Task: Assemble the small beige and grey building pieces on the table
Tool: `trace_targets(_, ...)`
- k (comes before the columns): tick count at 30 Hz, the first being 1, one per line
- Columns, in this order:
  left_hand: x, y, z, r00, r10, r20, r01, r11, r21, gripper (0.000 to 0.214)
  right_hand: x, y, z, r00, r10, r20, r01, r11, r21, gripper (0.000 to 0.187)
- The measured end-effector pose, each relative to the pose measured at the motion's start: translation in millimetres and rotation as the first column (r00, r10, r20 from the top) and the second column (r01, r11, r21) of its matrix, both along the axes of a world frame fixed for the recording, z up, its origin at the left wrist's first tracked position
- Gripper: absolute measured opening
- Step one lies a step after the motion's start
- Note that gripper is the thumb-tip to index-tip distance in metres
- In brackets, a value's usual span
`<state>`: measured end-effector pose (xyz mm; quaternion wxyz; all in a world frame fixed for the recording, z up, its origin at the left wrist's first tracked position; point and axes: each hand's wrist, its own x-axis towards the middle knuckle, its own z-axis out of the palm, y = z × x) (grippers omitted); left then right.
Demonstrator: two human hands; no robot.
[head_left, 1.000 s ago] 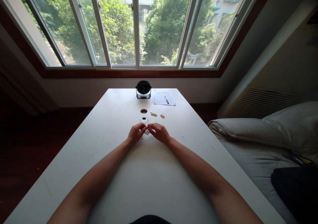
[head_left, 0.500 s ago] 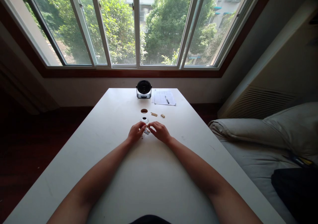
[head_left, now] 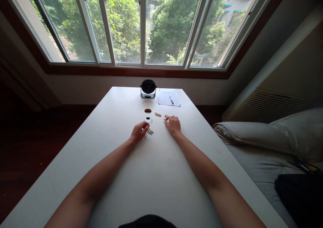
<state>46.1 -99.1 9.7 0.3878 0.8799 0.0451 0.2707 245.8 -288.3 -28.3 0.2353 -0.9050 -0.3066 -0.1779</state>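
Note:
My left hand (head_left: pixel 139 131) is closed in a pinch over the middle of the table. Whether anything sits between its fingertips is too small to tell. Just to its right lies a small loose pile of light and dark tile-like pieces (head_left: pixel 150 131), partly covered by the fingers. Farther right, my right hand (head_left: pixel 174 124) pinches a small tan block (head_left: pixel 166 120) low over the tabletop. Right beyond those fingertips are more tan blocks (head_left: pixel 166 116), partly hidden. A short row of tan blocks (head_left: pixel 157 114) lies to the left of them.
On the white table (head_left: pixel 151 181), a round hole (head_left: pixel 147 110) and a white ring-shaped cover (head_left: pixel 148 120) lie ahead of my left hand. A black round device on a stand (head_left: pixel 148 88) stands at the far edge, beside paper sheets (head_left: pixel 165 100) with a pen (head_left: pixel 171 100).
My right hand has moved away from my left, right and forward, carrying the small tan block to the tan blocks there. My left hand stays by the pile. The view has shifted slightly.

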Motion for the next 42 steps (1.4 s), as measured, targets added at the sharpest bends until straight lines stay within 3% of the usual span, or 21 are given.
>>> trace_targets(8, 0.1, 0.3, 0.6, 1.0, 0.0, -0.014, 0.0, 1.0, 0.0, 0.016, 13.8, 6.1, 5.7, 0.999, 0.013, 0.038, -0.013, 1.0, -0.019, 0.019)
trace_targets(25, -1.6, -0.7, 3.1, 0.999, 0.001, -0.04, -0.001, 1.0, -0.004, 0.017, 40.2, 13.2, 4.7, 0.988, 0.118, -0.098, -0.116, 0.993, 0.03, 0.023)
trace_targets(36, 0.2, -0.1, 1.0, 0.999, 0.035, -0.038, -0.034, 0.999, 0.022, 0.015, 30.5, 10.5, 11.3, 0.99, 0.093, -0.107, -0.086, 0.994, 0.067, 0.028)
trace_targets(42, 1.6, 1.3, -0.1, 0.997, 0.069, -0.028, -0.067, 0.997, 0.044, 0.015, 0.4, 11.7, 20.6, 0.98, 0.189, 0.068, -0.196, 0.973, 0.125, 0.02)
